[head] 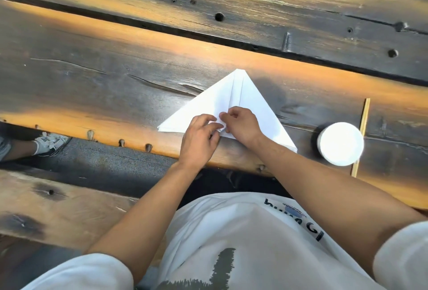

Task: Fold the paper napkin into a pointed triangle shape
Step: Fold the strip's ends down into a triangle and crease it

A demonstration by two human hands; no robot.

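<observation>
Left grip [201,138], right grip [240,125]; fingertips pinched together

Single head view, high, close, facing steeply down past chest onto wooden table [115,76]; far edge at 12 o'clock.

- napkin [203,106] lies on table [92,76] near its front edge, point facing away from person
- left hand [199,136] and right hand [242,125] side by side on napkin's near middle, fingertips touching
- cup [340,143] right of napkin, apart
- stick [361,135] just behind cup, right side
- shoe [49,143] far left, below table edge
</observation>
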